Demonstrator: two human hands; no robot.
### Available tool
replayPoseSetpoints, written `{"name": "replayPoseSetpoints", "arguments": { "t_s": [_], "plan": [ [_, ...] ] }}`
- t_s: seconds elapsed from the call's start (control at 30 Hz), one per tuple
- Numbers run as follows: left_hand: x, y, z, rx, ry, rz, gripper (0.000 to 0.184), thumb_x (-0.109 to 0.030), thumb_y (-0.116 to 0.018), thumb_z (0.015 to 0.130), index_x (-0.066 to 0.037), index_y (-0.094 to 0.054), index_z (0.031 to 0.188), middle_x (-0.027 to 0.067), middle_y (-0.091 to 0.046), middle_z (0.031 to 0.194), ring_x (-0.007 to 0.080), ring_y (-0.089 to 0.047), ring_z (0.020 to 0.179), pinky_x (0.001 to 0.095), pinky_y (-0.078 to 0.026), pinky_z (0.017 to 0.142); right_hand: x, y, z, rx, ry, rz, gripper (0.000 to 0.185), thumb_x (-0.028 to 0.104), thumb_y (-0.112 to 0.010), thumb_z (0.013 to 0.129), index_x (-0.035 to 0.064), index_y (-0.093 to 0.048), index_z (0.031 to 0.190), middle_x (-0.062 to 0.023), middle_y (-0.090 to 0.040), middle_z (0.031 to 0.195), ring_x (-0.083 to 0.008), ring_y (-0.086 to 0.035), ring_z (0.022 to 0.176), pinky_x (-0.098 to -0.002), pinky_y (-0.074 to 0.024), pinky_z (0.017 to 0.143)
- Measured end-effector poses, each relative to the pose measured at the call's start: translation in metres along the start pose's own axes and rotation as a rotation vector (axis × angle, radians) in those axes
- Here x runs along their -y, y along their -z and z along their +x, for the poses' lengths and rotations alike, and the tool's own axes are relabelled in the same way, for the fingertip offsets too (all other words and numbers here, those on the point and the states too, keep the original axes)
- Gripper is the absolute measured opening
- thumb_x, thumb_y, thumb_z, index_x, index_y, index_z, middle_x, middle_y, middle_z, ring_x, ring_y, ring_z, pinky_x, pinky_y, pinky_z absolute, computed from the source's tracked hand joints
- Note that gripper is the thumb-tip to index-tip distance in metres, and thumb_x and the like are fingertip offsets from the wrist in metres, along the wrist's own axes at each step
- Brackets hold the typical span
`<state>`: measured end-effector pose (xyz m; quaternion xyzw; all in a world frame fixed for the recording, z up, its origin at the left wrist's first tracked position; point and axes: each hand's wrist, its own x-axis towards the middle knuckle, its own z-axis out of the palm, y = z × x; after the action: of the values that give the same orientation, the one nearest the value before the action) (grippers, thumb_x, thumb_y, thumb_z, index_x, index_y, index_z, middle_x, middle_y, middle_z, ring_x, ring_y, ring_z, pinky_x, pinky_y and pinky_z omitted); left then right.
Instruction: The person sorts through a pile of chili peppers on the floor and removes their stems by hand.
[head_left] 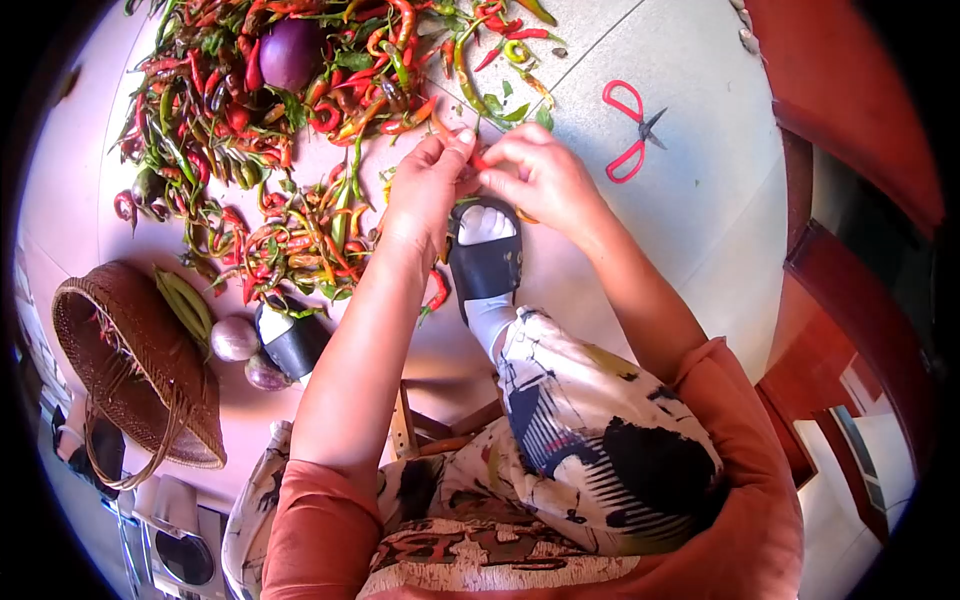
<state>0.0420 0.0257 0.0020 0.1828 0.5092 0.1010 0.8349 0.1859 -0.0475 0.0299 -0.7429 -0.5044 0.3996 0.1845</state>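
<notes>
My left hand and my right hand meet above my sandal, fingers pinched together. Between them shows a red chili pepper, partly hidden by the fingers; both hands appear to grip it. Just beyond and to the left spreads a large pile of red, green and orange chili peppers with leaves and stems among them. A round purple eggplant lies on the pile. To the right of my right hand, red-handled scissors lie open on the floor.
A brown woven basket lies tipped at the left, beside long green pods and pale purple eggplants. My black sandals stand at the pile's near edge. Red-brown wooden furniture borders the right side.
</notes>
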Motion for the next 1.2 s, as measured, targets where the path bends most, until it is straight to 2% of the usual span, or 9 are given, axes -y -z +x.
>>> {"name": "replayPoseSetpoints", "arguments": {
  "t_s": [0.1,0.13,0.33,0.57,0.7,0.77,0.87,1.0,1.2],
  "plan": [
    [0.001,0.009,0.000,-0.040,0.028,-0.050,0.021,-0.023,-0.053,0.093,-0.005,-0.058,0.102,0.0060,-0.064,0.087,0.0146,-0.061,0.078,0.0298,-0.051,0.073,-0.021,-0.001,0.023,0.114,0.038,0.231,0.018,0.019,-0.065,0.083,0.0094,-0.067,0.098,-0.0051,-0.061,0.091,-0.0135,-0.059,0.081,-0.0246,-0.0472,0.073],
    [-0.002,0.008,-0.003,-0.083,0.039,-0.053,0.022,-0.023,-0.048,0.094,-0.005,-0.057,0.102,0.0065,-0.063,0.084,0.0165,-0.060,0.075,0.0316,-0.050,0.073,-0.041,-0.008,0.037,0.063,-0.160,0.381,0.018,0.018,-0.063,0.085,0.0087,-0.066,0.100,-0.0033,-0.063,0.093,-0.0114,-0.058,0.084,-0.0242,-0.0464,0.076],
    [-0.005,0.012,-0.007,-0.026,0.038,-0.150,0.025,-0.020,-0.041,0.093,-0.002,-0.055,0.102,0.0093,-0.062,0.082,0.0193,-0.059,0.072,0.0335,-0.047,0.072,-0.035,0.004,0.098,-0.389,0.157,-0.382,0.020,0.018,-0.063,0.079,0.0184,-0.066,0.098,-0.0067,-0.059,0.092,-0.0266,-0.061,0.074,-0.0364,-0.0500,0.067],
    [0.001,0.020,-0.004,0.016,0.023,-0.137,0.022,-0.020,-0.047,0.093,-0.001,-0.055,0.101,0.0098,-0.062,0.084,0.0189,-0.059,0.074,0.0331,-0.048,0.076,-0.031,0.004,0.094,-0.325,0.163,-0.559,0.018,0.019,-0.066,0.077,0.0160,-0.064,0.095,-0.0027,-0.060,0.092,-0.0224,-0.062,0.072,-0.0358,-0.0506,0.063],
    [-0.002,0.013,0.000,-0.039,-0.081,-0.396,0.025,-0.024,-0.050,0.093,-0.001,-0.057,0.100,0.0110,-0.063,0.088,0.0194,-0.060,0.078,0.0342,-0.049,0.074,-0.001,0.001,0.046,0.112,-0.012,0.372,0.019,0.014,-0.066,0.082,0.0015,-0.062,0.095,-0.0039,-0.065,0.090,-0.0068,-0.057,0.077,-0.0243,-0.0480,0.070],
    [0.000,0.019,0.004,-0.032,-0.100,-0.456,0.025,-0.025,-0.050,0.093,-0.002,-0.057,0.100,0.0114,-0.063,0.087,0.0198,-0.060,0.077,0.0348,-0.050,0.072,0.004,-0.002,0.045,0.271,-0.162,0.595,0.015,0.009,-0.063,0.084,-0.0013,-0.062,0.095,-0.0056,-0.064,0.089,-0.0086,-0.058,0.082,-0.0248,-0.0477,0.073],
    [0.004,0.028,0.006,0.105,-0.060,-0.440,0.020,-0.021,-0.052,0.092,-0.002,-0.057,0.096,0.0094,-0.060,0.079,0.0195,-0.057,0.070,0.0338,-0.049,0.066,-0.019,-0.007,0.067,-0.187,-0.110,-0.121,0.026,0.026,-0.068,0.079,0.0076,-0.063,0.096,-0.0074,-0.064,0.084,-0.0174,-0.063,0.077,-0.0295,-0.0492,0.069],
    [0.005,0.026,0.002,0.116,-0.048,-0.414,0.012,-0.016,-0.057,0.090,-0.004,-0.056,0.088,0.0074,-0.060,0.074,0.0158,-0.056,0.064,0.0301,-0.049,0.061,-0.016,-0.017,0.090,-0.139,-0.153,-0.541,0.032,0.041,-0.066,0.075,0.0101,-0.062,0.081,-0.0075,-0.065,0.084,-0.0252,-0.063,0.075,-0.0362,-0.0493,0.065],
    [-0.001,0.018,-0.001,0.062,-0.053,-0.404,0.010,-0.015,-0.061,0.087,-0.006,-0.057,0.087,0.0041,-0.060,0.078,0.0131,-0.056,0.064,0.0278,-0.049,0.062,0.016,0.010,0.066,-0.008,-0.367,-0.264,0.036,0.045,-0.067,0.072,0.0117,-0.064,0.083,-0.0070,-0.066,0.085,-0.0261,-0.064,0.079,-0.0368,-0.0500,0.070]
  ]
}}
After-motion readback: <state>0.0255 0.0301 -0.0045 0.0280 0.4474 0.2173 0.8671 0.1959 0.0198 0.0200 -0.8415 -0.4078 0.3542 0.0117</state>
